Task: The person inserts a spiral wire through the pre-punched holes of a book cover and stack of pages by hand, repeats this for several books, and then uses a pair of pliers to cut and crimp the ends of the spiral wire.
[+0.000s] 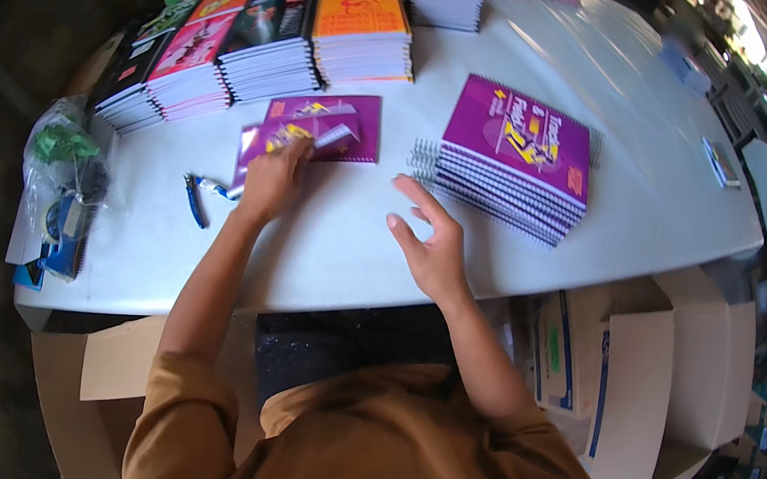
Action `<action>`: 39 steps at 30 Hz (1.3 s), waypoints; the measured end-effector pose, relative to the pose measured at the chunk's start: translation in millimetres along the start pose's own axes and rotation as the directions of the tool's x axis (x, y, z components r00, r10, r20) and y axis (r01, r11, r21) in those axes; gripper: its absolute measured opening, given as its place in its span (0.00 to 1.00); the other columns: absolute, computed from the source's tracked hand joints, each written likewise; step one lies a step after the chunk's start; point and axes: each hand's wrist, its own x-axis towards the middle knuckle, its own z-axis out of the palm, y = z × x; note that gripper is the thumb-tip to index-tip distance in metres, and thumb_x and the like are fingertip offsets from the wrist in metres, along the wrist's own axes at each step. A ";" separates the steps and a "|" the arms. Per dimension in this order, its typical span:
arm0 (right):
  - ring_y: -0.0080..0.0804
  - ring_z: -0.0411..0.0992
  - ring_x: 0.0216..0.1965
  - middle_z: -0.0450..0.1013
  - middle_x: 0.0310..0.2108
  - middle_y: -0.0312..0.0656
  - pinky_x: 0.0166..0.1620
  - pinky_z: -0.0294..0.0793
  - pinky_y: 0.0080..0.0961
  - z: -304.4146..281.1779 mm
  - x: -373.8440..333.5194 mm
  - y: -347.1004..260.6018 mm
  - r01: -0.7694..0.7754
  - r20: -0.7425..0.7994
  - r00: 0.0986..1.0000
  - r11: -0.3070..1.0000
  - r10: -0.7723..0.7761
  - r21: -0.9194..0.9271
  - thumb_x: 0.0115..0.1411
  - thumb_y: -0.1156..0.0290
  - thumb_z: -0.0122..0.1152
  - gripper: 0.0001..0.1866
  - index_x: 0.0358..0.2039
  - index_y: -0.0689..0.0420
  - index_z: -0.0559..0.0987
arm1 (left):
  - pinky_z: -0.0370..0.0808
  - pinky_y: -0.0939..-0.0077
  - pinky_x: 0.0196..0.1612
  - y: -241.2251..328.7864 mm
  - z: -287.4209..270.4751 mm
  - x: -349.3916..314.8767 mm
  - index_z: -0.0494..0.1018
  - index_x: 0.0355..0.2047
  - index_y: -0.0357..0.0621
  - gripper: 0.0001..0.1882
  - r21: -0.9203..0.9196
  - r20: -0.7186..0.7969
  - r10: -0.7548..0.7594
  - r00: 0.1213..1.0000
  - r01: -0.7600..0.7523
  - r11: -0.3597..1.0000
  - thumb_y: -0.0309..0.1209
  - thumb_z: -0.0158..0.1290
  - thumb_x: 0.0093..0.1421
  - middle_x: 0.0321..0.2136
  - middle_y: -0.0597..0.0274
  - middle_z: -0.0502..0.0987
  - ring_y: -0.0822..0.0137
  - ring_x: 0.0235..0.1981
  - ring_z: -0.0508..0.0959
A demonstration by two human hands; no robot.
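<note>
My left hand [277, 176] is closed on a purple printed cover [335, 137], whose edge is lifted and curled. It lies with other purple covers [363, 119] on the white table; whether pages are bound to them I cannot tell. My right hand [434, 253] is open, holding nothing, thumb and fingers apart, just left of a stack of purple spiral-bound notebooks [520, 151]. Loose wire coils [424, 159] stick out at that stack's left side. Beside my left wrist lie blue-handled pliers [196, 200], partly next to a purple cover's corner.
Stacks of spiral notebooks, one orange-topped [365, 18], line the far left of the table [630, 220]. A clear plastic bag [64, 146] and a blue tape dispenser [65, 232] sit at the left edge. Open cardboard boxes [638, 384] stand below the near edge.
</note>
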 end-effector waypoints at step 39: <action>0.17 0.70 0.31 0.77 0.32 0.40 0.36 0.68 0.14 -15.4 -19.7 -13.1 0.016 0.160 0.986 0.978 -0.050 0.208 0.53 0.79 0.61 0.14 0.41 0.67 0.77 | 0.73 0.56 0.32 -102.8 -127.8 -102.0 0.75 0.30 0.45 0.14 0.157 -0.293 -0.625 0.724 0.681 0.715 0.43 0.49 0.57 0.23 0.50 0.77 0.48 0.28 0.77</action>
